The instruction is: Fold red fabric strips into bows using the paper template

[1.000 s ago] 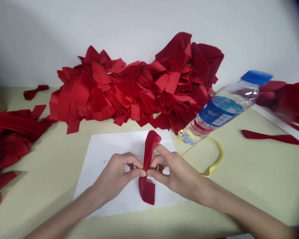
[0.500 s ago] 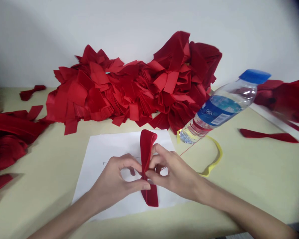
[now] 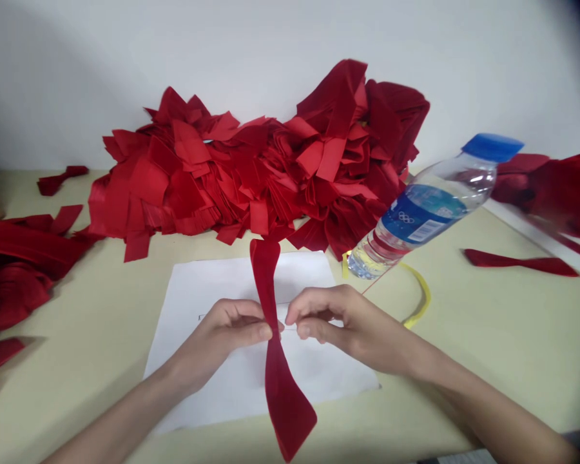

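A red velvet ribbon [image 3: 283, 380] stands roughly upright before me, narrowed at its middle and flaring at both ends. At that narrow middle, my left hand [image 3: 239, 325] pinches it between thumb and fingers. My right hand [image 3: 328, 319] is just to the right of the ribbon, its fingers curled. A thin red thread [image 3: 374, 283] runs from near the bottle down behind this hand, which appears closed on it; the grip itself is partly hidden. Beneath both hands lies a white paper sheet [image 3: 188, 283] with printed lines.
A large pile of red ribbon pieces [image 3: 251, 174] lies along the wall. The clear water bottle [image 3: 420, 212] leans at right, beside a yellow strip [image 3: 423, 296]. More red fabric [image 3: 19, 258] is at left, and a single red ribbon [image 3: 519, 263] lies at far right.
The ribbon's lower end has swung out longer toward me, and its top has shifted left. My right hand has moved off the ribbon to the right; my left hand still grips its middle.
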Motion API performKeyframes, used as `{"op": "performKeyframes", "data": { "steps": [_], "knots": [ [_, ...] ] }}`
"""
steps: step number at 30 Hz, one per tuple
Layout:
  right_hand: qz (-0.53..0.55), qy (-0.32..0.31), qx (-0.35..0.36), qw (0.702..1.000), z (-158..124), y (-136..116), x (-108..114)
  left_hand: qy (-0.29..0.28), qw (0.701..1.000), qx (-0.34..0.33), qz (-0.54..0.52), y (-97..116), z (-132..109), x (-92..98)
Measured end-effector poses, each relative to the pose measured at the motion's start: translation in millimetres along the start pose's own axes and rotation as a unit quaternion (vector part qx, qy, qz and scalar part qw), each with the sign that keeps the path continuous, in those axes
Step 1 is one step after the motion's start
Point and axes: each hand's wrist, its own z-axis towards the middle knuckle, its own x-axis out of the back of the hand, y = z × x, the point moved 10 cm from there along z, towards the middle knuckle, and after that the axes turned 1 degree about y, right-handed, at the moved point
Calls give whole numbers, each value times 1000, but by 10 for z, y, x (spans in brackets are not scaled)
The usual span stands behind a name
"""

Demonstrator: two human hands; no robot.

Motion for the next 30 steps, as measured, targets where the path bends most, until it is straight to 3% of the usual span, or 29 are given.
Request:
{"op": "performKeyframes", "data": {
  "steps": [6,11,17,25,30],
  "knots": [
    [-66,-7,52,996,-70,-207,32,-70,992,0,-101,-2,1,-128],
    [25,28,-6,999,-41,-91,55,-96,987,1,-127,-17,-1,-193],
    [72,66,-18,995,-3,-17,96,-105,982,-6,-155,-39,-8,-200],
    [77,9,-47,996,52,87,-16,-128,981,22,-145,-41,-39,-337],
    [114,-51,-12,992,50,32,-152,-201,966,75,-147,-112,-138,-534]
  ]
}}
